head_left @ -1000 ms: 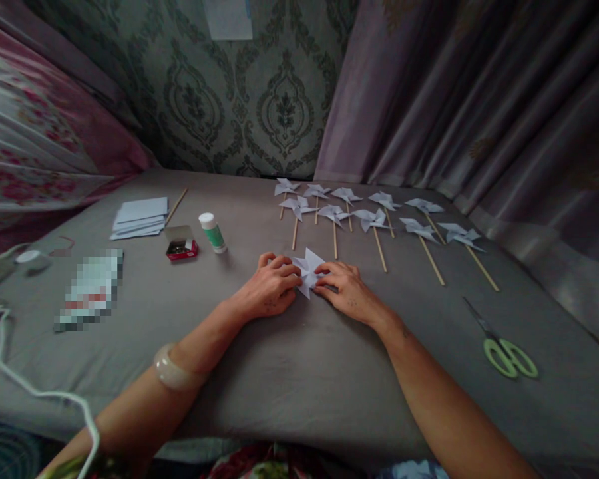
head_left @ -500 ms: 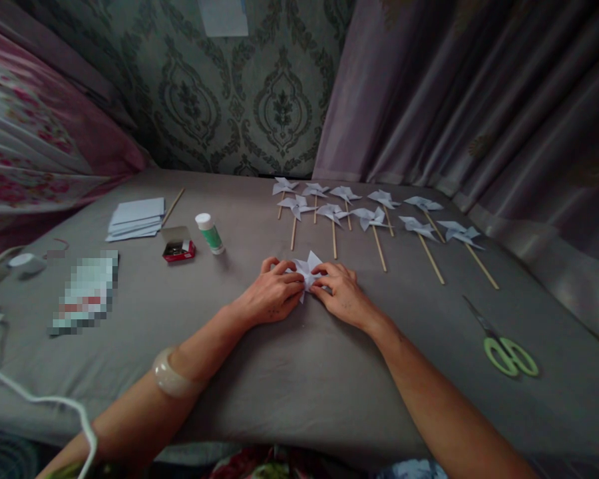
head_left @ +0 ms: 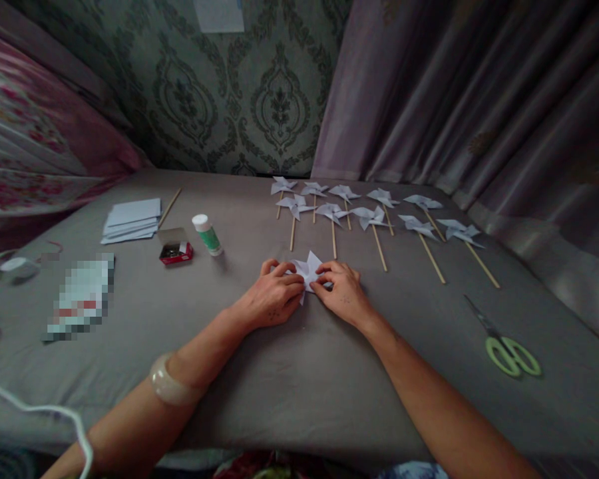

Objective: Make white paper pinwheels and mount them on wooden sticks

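Between my two hands, low over the grey cloth, is a white paper pinwheel (head_left: 308, 269) with pointed blades and no stick visible on it. My left hand (head_left: 278, 293) closes on its left side, the fingers bent over the paper near the middle. From the right, my right hand (head_left: 343, 287) pinches a blade between thumb and fingers. Parts of the pinwheel are hidden under the fingers. Beyond my hands lie several finished pinwheels on wooden sticks (head_left: 379, 249), set in two rows.
Left of my hands stand a glue stick (head_left: 207, 236) and an open red box of small metal pieces (head_left: 176, 253). Farther left are stacked white paper (head_left: 132, 221), a loose stick (head_left: 170, 207) and a blurred packet (head_left: 82, 296). Green-handled scissors (head_left: 512, 356) lie right; a white cable (head_left: 34, 406) runs front left.
My right fingers have shifted slightly on the pinwheel's right side. My left hand stays almost in place. The view has turned a little, sliding the left-hand objects leftward.
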Demonstrator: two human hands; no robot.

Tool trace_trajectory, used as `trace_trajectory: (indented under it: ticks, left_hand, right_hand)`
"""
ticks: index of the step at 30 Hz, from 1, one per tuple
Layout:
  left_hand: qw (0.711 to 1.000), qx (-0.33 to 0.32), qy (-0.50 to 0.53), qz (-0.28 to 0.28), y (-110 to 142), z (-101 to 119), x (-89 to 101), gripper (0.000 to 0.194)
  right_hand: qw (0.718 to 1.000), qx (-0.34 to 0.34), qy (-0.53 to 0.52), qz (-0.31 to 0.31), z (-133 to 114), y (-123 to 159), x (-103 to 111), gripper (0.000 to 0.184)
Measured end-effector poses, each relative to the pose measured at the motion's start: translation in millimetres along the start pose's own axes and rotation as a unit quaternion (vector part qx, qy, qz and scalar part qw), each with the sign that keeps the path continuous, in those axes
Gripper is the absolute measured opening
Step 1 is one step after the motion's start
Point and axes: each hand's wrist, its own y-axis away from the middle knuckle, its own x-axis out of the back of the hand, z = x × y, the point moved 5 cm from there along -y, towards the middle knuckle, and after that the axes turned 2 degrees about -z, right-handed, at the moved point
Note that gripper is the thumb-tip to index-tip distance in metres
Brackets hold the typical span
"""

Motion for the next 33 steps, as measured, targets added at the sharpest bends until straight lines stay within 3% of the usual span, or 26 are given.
trace_trajectory:
  ticks: [16,33]
  left_hand:
    - [1.000,-0.001,0.000,0.006,0.5,-0.7,-1.2,0.019]
    - [1.000,0.005,-0.003,-0.008,-0.3,-0.2,-3.0,0.023]
  right_hand:
    - [0.999,0.009,0.040,0.014,-1.4,-9.9,2.2,0.018]
    - [0.997,0.027,0.073,-0.021,-2.5,-12.0,-0.5,0.019]
